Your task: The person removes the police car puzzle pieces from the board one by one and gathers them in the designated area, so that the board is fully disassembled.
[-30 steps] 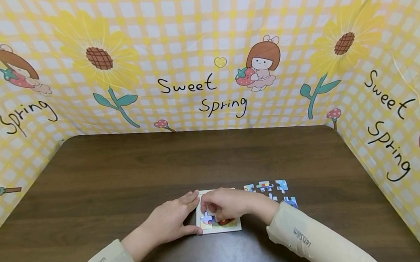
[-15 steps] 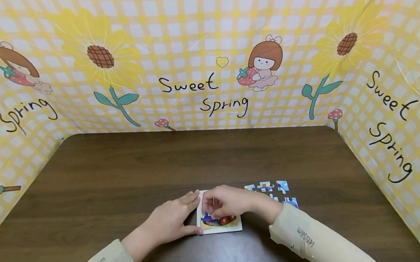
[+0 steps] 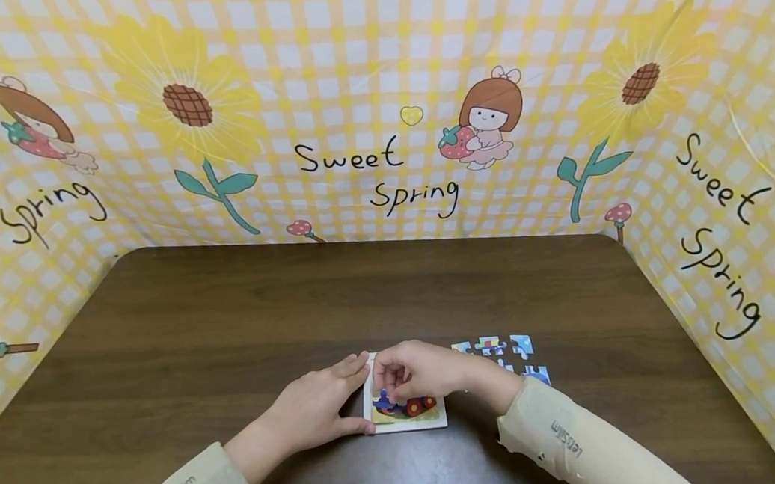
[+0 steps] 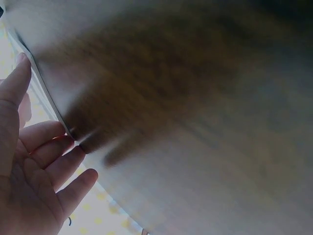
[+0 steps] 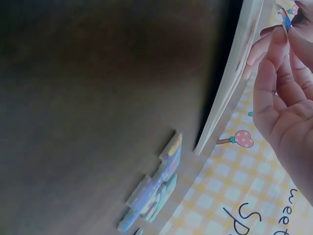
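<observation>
A small square puzzle tray (image 3: 410, 425) with a pale frame lies near the table's front; its lower part shows a blue vehicle with red wheels on yellow ground. My left hand (image 3: 311, 406) lies along the tray's left edge, thumb at the lower corner. In the left wrist view the fingers of that left hand (image 4: 44, 166) are extended and touch the edge. Over the tray, my right hand (image 3: 423, 371) hides its upper part. In the right wrist view my right hand (image 5: 288, 83) pinches a thin, colourful puzzle piece (image 5: 286, 20) between thumb and finger.
Several loose puzzle pieces (image 3: 521, 345) lie right of the tray, some partly behind the right wrist. In the right wrist view puzzle pieces (image 5: 155, 183) show on the table. A yellow checked cloth (image 3: 350, 87) walls the back and sides of the brown table (image 3: 297, 301).
Over the last second my right hand has risen slightly, and the pale piece over the tray's lower left no longer shows there, exposing more of the vehicle. My left hand has stayed put.
</observation>
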The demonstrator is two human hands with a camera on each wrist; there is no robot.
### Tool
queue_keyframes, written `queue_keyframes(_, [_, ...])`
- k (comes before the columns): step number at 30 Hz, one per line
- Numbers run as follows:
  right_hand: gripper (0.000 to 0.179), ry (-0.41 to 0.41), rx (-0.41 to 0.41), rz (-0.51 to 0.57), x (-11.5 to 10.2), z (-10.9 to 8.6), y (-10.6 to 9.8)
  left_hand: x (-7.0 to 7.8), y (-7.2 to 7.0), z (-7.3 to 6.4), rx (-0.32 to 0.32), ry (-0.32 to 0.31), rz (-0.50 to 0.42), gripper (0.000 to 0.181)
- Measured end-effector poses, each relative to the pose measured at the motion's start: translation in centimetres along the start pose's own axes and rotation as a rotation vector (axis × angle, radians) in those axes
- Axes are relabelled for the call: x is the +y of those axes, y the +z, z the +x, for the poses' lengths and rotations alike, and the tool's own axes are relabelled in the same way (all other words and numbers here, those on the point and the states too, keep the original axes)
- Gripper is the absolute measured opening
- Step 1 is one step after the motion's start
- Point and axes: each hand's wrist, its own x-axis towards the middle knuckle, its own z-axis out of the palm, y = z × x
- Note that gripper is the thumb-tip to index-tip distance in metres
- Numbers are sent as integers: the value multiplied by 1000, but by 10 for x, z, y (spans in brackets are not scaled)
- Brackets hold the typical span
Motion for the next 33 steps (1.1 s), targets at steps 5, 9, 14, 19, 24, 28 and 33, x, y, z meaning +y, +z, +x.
queue_keyframes(5, [13, -11, 20, 2, 2, -5, -3, 1, 0, 1, -23, -13, -6, 85])
queue_keyframes(9, [12, 24, 41, -2, 3, -12, -7, 1, 0, 2, -39, -18, -3, 84])
queue_keyframes(14, [10, 42, 63, -4, 9, -24, -12, 1, 0, 1, -41, -17, 0, 84])
queue_keyframes(19, [10, 24, 93, -13, 16, -38, -17, 1, -2, 1, -40, -13, 7, 83])
queue_keyframes(24, [9, 17, 122, -9, 20, -55, -22, 2, -2, 0, -47, -18, 5, 83])
queue_keyframes(28, [8, 42, 154, -2, 21, -70, -27, 3, -2, 1, -49, -20, 3, 84])
queue_keyframes(33, [9, 69, 174, 20, 24, -89, -32, 2, -2, 1, -49, -16, 11, 83])
